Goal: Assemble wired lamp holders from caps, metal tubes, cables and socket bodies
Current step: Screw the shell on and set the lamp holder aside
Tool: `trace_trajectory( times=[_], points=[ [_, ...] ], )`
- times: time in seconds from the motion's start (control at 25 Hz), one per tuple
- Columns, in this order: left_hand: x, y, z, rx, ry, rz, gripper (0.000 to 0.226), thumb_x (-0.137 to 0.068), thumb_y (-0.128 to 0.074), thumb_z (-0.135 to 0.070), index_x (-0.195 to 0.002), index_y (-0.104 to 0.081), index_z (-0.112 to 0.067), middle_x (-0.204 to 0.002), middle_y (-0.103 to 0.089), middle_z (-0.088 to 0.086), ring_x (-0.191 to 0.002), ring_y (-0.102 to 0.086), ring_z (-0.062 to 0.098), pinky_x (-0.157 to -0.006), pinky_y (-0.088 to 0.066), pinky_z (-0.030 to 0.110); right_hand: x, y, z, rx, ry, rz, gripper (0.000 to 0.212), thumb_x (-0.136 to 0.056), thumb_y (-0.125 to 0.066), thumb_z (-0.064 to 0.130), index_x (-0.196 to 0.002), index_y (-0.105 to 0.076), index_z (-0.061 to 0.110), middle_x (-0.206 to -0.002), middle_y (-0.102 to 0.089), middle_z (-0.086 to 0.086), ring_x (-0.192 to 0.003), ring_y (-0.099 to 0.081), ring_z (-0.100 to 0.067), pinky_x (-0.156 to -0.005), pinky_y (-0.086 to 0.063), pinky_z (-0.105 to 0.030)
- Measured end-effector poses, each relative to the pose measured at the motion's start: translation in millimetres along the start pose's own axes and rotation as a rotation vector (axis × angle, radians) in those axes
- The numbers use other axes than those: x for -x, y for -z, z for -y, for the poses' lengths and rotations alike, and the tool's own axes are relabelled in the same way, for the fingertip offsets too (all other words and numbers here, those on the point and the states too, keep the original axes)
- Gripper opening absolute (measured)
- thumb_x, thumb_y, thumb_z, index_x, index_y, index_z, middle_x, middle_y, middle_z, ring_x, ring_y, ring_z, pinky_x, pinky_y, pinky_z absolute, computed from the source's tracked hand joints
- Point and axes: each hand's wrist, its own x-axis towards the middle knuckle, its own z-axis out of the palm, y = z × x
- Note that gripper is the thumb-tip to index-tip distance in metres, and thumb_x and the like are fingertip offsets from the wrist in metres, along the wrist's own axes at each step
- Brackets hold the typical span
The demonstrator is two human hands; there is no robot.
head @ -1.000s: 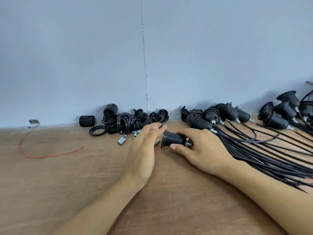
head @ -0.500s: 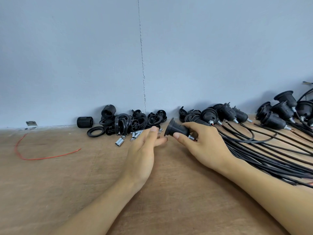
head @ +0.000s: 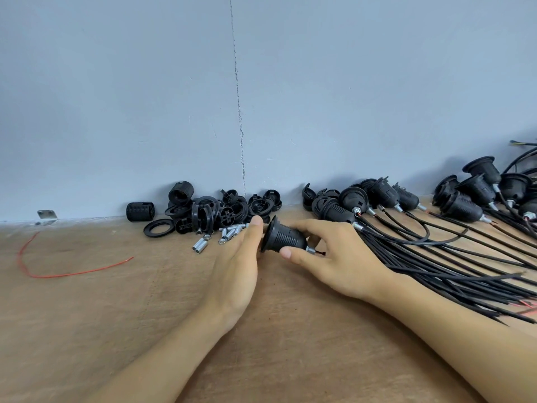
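My right hand [head: 343, 257] grips a black lamp holder [head: 283, 235] by its ribbed body, thumb and fingers curled round it; a short metal tube and a red wire tip stick out of its right end. My left hand [head: 236, 266] lies flat with straight fingers, the fingertips touching the holder's flared rim on its left. Loose black caps and socket bodies [head: 215, 212] are heaped by the wall, with several small metal tubes [head: 229, 231] in front of them. Finished wired holders [head: 380, 197] lie to the right, and their black cables [head: 453, 257] fan across the table.
The work surface is a brown wooden table [head: 116, 330] against a grey wall. A red wire [head: 72, 273] lies at the left, a metal bracket [head: 46, 216] sits at the wall, and a black ring [head: 158, 228] lies flat near the pile.
My right hand lifted the lamp holder off the table, tilted it and swung its rim toward the left. My left fingertips now touch that rim.
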Motion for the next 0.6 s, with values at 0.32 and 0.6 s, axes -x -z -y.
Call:
trace_trajectory(
  times=[0.32,0.6],
  points=[
    [5,-2,-5,0.008,-0.13,-0.079,0.064,-0.095,-0.038,-0.068,-0.071,-0.08,-0.027,-0.097,-0.079,-0.015,-0.11,-0.066,-0.006,-0.099,-0.039,0.01,1,3,-11,0.249,-0.038,-0.008,0.037,-0.085,-0.068,0.055,-0.114,-0.067,0.034,-0.096,-0.069,0.017,-0.085,-0.061,-0.005,-0.072,-0.042,-0.024],
    [5,-2,-2,-0.058,-0.115,-0.079,0.073,-0.1,-0.035,-0.059,-0.041,-0.055,-0.019,-0.055,-0.067,0.008,-0.069,-0.07,0.017,-0.075,-0.044,0.024,-3,8,-13,0.154,-0.21,-0.147,0.033,-0.087,-0.067,0.054,-0.114,-0.068,0.036,-0.086,-0.064,0.024,-0.08,-0.057,0.002,-0.068,-0.042,-0.02]
  ],
)
